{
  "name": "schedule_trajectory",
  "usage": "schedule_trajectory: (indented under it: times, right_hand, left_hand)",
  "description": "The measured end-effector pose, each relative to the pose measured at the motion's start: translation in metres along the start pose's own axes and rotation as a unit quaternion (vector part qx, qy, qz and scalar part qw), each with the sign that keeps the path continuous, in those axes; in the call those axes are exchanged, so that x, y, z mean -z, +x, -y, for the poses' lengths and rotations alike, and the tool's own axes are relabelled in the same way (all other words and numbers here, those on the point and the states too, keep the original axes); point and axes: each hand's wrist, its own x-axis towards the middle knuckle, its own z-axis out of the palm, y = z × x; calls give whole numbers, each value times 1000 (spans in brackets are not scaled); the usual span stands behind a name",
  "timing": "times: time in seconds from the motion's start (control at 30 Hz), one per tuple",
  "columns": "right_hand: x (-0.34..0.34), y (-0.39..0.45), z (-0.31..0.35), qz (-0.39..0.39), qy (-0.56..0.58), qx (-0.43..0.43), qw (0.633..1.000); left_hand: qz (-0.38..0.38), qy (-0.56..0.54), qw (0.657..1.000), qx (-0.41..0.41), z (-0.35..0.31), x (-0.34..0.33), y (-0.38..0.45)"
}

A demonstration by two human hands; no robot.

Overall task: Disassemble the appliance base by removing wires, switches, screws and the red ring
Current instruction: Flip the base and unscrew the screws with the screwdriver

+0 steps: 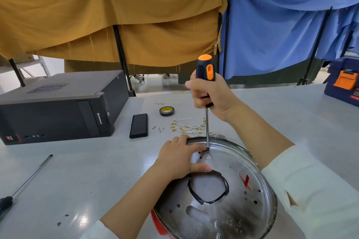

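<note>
The round metal appliance base (229,211) lies upside down at the table's front right, with a taped centre hole and a red mark. The red ring (158,225) peeks out under its lower left rim. My right hand (210,96) grips the black-and-orange screwdriver (206,72) upright, its tip on a screw (208,150) near the base's far rim. My left hand (179,159) rests on the base, fingertips beside the screwdriver tip, thumb at the centre hole. White wires (187,127) with brass terminals lie behind the base. Loose screws (159,129) lie left of them.
A black computer tower (58,108) lies at the back left. A black flat box (138,125) and a tape roll (166,111) sit mid-table. A second long screwdriver (25,182) lies at the left front. A blue toolbox (343,81) stands far right.
</note>
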Motion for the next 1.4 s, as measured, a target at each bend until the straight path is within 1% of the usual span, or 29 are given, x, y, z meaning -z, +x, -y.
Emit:
schedule_trajectory:
  times: [0.03,0.07,0.13,0.2,0.23,0.3,0.33,0.37,0.4,0.43,0.47,0.5,0.53,0.57,0.63,0.7,0.73,0.8,0.83,0.87,0.9,0.97,1.03,1.13,1.2,1.3,1.4]
  right_hand:
    - [0,1,-1,-8,-1,4,1000]
    - [1,1,-3,-43,-13,19,999]
    - [0,0,-8,-148,-85,62,983]
    - [0,-2,-14,-245,-147,90,954]
    - [-1,-3,-18,-278,-150,102,943]
    - [-7,-6,-20,-311,-126,124,934]
    - [-8,-7,-19,-306,-113,126,937]
    - [-8,-7,-18,-274,-94,116,950]
    - [-6,-6,-16,-206,-61,92,972]
    - [-4,-5,-13,-114,-23,55,992]
    - [-2,-4,-9,-33,2,14,999]
    - [0,-2,-7,14,10,-12,1000]
    - [0,-1,-7,23,5,-16,1000]
    - [0,0,-9,3,-5,-5,1000]
    - [-4,0,-10,-72,-53,45,995]
    - [-9,-2,-13,-165,-108,84,977]
    - [-9,-2,-15,-217,-117,101,964]
    - [-11,-4,-17,-298,-85,133,941]
    - [-12,-7,-16,-315,-67,140,936]
    - [-13,-8,-16,-311,-59,144,937]
    - [-13,-10,-17,-282,-53,147,947]
    - [-12,-12,-18,-174,-1,143,974]
    - [-11,-8,-15,-88,58,108,988]
    - [-3,-3,-11,-10,99,54,994]
    - [5,-3,-11,39,135,34,989]
    - [16,-5,-12,55,178,2,983]
    - [21,-4,-12,41,126,-10,991]
  left_hand:
    - [1,1,1000,0,0,0,0]
    - [3,3,1000,1,1,1,1]
    - [5,4,1000,2,0,1,1]
    - [4,4,1000,2,0,-1,1]
    - [3,4,1000,2,1,-1,1]
    - [0,1,1000,3,2,-2,2]
    - [-1,0,1000,2,2,-2,2]
    - [-1,1,1000,2,1,-2,2]
    - [-1,2,1000,2,1,-2,1]
    - [-2,4,1000,2,1,-2,0]
    - [-4,6,1000,1,0,-1,0]
    - [-5,9,1000,0,0,-1,0]
    - [-5,9,1000,0,0,0,0]
    - [-3,7,1000,1,1,0,0]
    - [-3,8,1000,1,1,0,0]
    - [-3,9,1000,1,0,-1,0]
    - [-3,7,1000,2,1,-2,1]
    - [-5,4,1000,3,1,-2,2]
    - [-5,4,1000,3,1,-3,2]
    - [-6,5,1000,3,1,-3,2]
    - [-7,6,1000,3,1,-3,2]
    - [-12,8,1000,2,1,-3,1]
    - [-14,6,1000,1,1,-3,0]
    - [-17,6,1000,1,1,-3,-1]
    - [-14,3,1000,1,1,-2,-1]
    - [-10,1,1000,1,1,-2,-1]
    - [-10,4,1000,3,2,-2,0]
